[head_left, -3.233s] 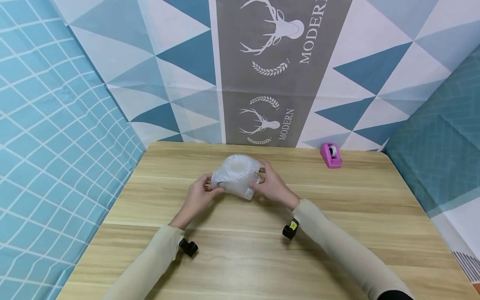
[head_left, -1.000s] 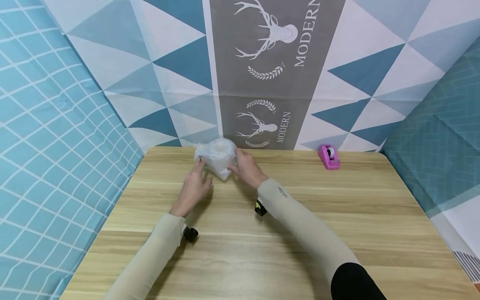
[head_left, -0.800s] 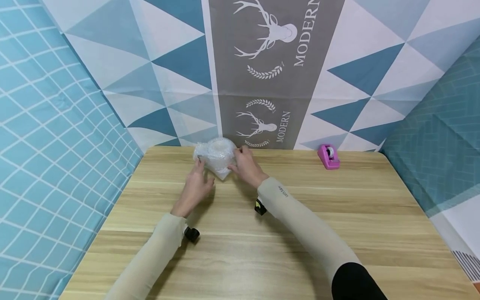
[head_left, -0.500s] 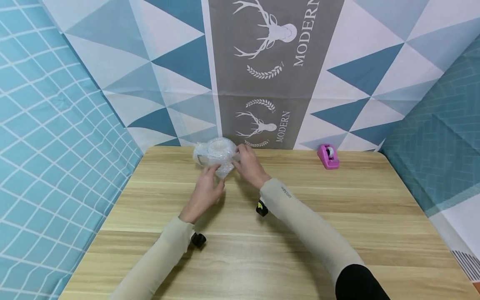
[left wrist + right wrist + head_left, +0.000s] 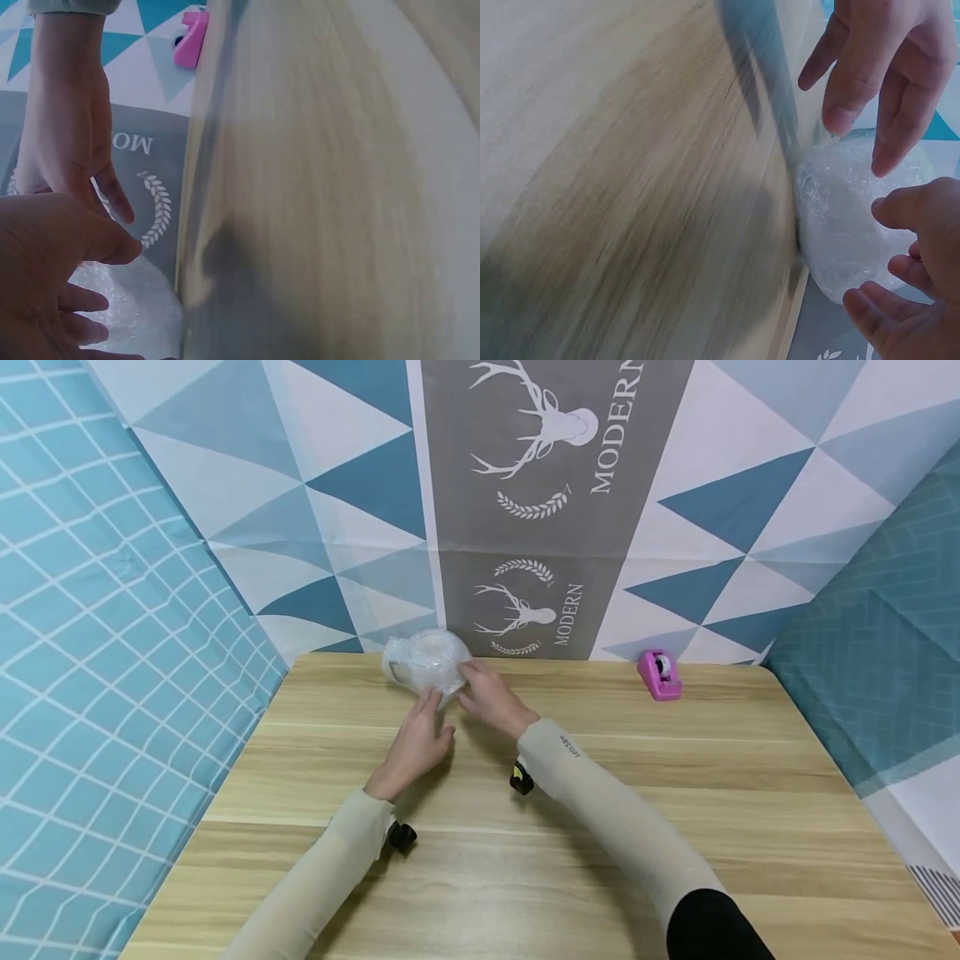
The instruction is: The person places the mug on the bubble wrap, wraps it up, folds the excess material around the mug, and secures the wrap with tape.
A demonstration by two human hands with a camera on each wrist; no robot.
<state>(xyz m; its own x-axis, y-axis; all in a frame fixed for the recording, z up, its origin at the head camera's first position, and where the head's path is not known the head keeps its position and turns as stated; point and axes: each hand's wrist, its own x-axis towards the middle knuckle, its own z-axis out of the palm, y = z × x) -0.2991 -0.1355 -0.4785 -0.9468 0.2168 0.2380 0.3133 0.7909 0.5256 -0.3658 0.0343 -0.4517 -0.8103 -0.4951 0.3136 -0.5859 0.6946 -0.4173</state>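
Observation:
A bundle of clear bubble wrap [image 5: 431,653] with a pale round shape inside lies at the back edge of the table, left of middle. My left hand [image 5: 415,745] is at its front, fingertips touching the wrap and thumb held apart. At the right side of the bundle is my right hand [image 5: 495,697], its fingers against the wrap. In the right wrist view the right thumb and fingers [image 5: 874,307] are spread along the wrap [image 5: 836,202] without closing round it. The left wrist view shows the wrap [image 5: 142,304] partly hidden behind the left hand [image 5: 37,277].
A pink tape dispenser [image 5: 660,675] stands near the back right of the wooden table [image 5: 600,693]. Behind the table hangs a patterned cloth [image 5: 540,568], close to the bundle. A blue checked cloth [image 5: 112,693] borders the left side.
The bundle has gone back and left from nearer the table's middle. My left hand has shifted from its left side to its front. The wrap's front corner now shows less.

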